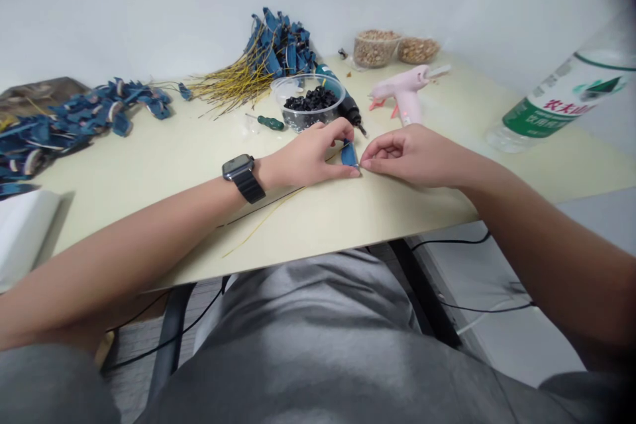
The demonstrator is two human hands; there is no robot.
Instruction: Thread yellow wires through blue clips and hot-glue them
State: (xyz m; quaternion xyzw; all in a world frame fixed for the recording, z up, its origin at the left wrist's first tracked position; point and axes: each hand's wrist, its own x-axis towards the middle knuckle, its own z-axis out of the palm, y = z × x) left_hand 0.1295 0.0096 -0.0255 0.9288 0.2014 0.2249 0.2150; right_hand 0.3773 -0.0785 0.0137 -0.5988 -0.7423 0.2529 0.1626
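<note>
"What are you sitting at?"

"A pale yellow table [124,169] against a white wall [173,0]. Take the clear tub [298,121] of black bits [314,99] as the landmark."

"And the piece you're on?"

"The blue piece [350,154] is in front of the tub, slightly to its right. My left hand [308,156] has it clamped between thumb and index finger."

"Your other hand?"

"My right hand [417,158], in front of the tub and farther right, has thumb and index fingertips drawn together at the piece's near corner. Whether they pinch anything, I can't tell."

"What else is around?"

"A thin yellow wire [263,220] lies in front of the tub, to its left. A green-handled screwdriver [270,122] is just left of the tub, a pink glue gun [402,87] to its right. Behind it, leftward, sits a bundle of blue pieces [283,43] on yellow stems [233,86]; far to its right, a bottle [541,109]."
</note>
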